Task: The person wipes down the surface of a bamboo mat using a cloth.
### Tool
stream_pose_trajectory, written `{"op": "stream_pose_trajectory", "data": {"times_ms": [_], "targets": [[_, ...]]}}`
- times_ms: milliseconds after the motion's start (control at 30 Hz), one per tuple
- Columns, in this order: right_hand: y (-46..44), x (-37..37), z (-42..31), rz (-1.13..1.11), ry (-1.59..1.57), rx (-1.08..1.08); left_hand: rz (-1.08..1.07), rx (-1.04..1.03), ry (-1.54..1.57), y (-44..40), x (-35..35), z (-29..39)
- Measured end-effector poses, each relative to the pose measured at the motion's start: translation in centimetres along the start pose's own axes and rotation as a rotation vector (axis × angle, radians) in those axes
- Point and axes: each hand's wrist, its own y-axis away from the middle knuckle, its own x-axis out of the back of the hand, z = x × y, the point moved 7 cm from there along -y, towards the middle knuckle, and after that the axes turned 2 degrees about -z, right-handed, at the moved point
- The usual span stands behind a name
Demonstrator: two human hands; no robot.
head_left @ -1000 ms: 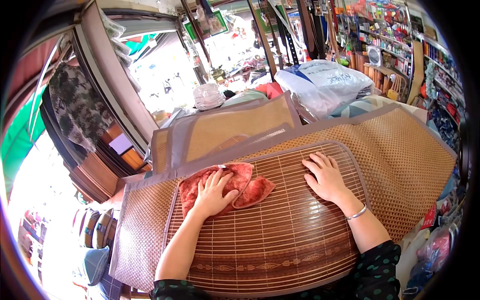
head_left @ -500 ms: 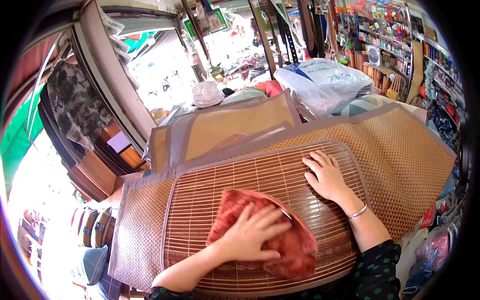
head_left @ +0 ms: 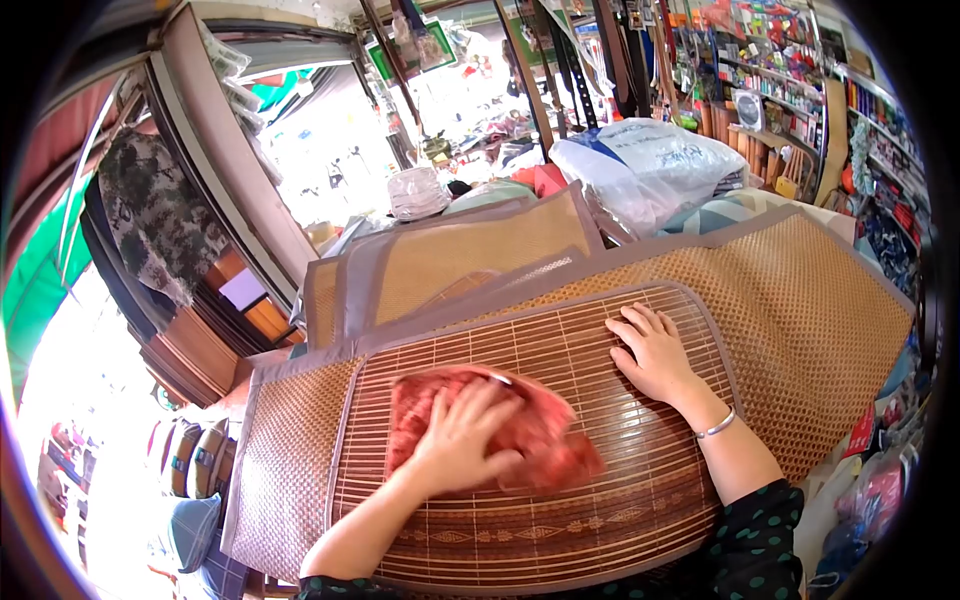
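My left hand (head_left: 462,440) lies on a crumpled red cloth (head_left: 550,430), palm down with the fingers stretched out over it. Both the hand and the cloth are slightly blurred. Under the cloth is a brown bamboo-slat mat (head_left: 560,335) with a grey edging and a patterned band near its front. At the mat's upper right rests my right hand (head_left: 655,355), flat, fingers spread, with nothing in it. A bangle (head_left: 717,424) circles that wrist. The slat mat sits on a larger tan woven mat (head_left: 800,290) with a grey border.
Behind lies another tan mat (head_left: 480,250) with grey edging. A plastic-wrapped bundle (head_left: 650,165) and a stack of white round items (head_left: 418,192) stand further back. Hanging belts, stocked shelves (head_left: 770,85) and a camouflage cloth (head_left: 160,215) surround the work area.
My left hand has slid the red cloth leftward and away from me, uncovering more of the patterned band. My right hand has stayed in place.
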Motion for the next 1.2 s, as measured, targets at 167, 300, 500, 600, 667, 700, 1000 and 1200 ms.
{"op": "stream_pose_trajectory", "data": {"times_ms": [167, 300, 500, 600, 667, 700, 1000, 1200], "targets": [[0.2, 0.0, -0.2, 0.012, 0.017, 0.006, -0.065, -0.336, -0.044, 2.1, -0.7, 8.6], [0.1, 0.1, -0.1, 0.019, 0.024, 0.008, -0.097, -0.291, 0.001, 1.5, -0.2, 6.8], [0.1, 0.2, -0.3, 0.014, 0.027, 0.015, 0.057, 0.258, 0.038, 0.1, 0.7, -8.4], [0.1, 0.0, -0.1, 0.009, 0.021, 0.011, 0.092, 0.345, 0.057, 0.3, 0.9, -11.1], [0.0, 0.1, -0.2, 0.007, 0.015, 0.01, 0.078, 0.365, 0.016, 0.5, 0.6, -10.0], [0.1, 0.1, -0.2, 0.003, 0.009, 0.009, 0.059, 0.316, -0.019, 0.5, 0.4, -8.9], [0.2, 0.0, -0.2, 0.03, 0.02, 0.015, -0.136, -0.423, -0.003, 2.7, -1.3, 9.7], [0.1, 0.1, -0.2, 0.005, 0.0, -0.004, -0.03, -0.092, 0.103, 0.5, 1.2, 0.9]]}}
